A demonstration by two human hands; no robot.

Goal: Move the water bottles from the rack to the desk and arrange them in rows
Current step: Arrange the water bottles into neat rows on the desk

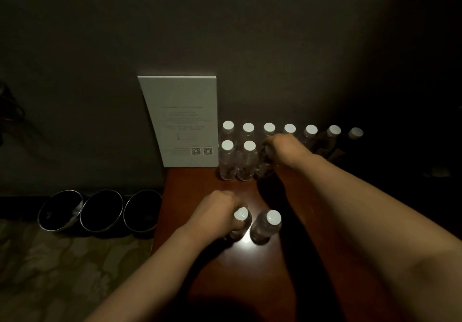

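While seven bottles line the surface's [295,259] far edge, the right hand [280,146] grips a third second-row bottle [265,169]; the left hand [220,211] holds another [240,224] beside one loose bottle [266,226] mid-surface.

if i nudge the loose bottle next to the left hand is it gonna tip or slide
The bottle is tall and narrow with a small base, so a push near its white cap would probably tip it. The desk looks glossy, so a low push likely slides it. It seems clear, thin plastic, probably dents rather than breaks.
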